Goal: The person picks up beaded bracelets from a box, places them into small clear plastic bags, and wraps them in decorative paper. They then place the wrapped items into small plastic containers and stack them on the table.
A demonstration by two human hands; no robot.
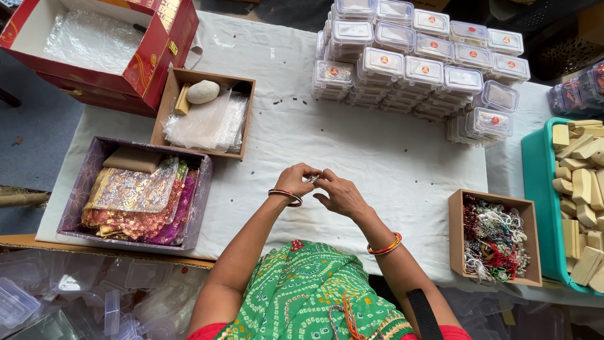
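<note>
My left hand (297, 179) and my right hand (340, 192) meet over the middle of the white cloth-covered table (377, 151). Together their fingertips pinch a small clear plastic piece (313, 179); what it is exactly is too small to tell. Bangles sit on both wrists. A stack of small clear lidded boxes (418, 63) with red round stickers stands beyond the hands at the back right.
At left stand a brown box with clear pouches and a stone (204, 110), a purple box of shiny fabric bags (135, 195) and a red open box (100, 44). At right are a brown box of threads and beads (494, 236) and a teal tray of wooden blocks (576, 189).
</note>
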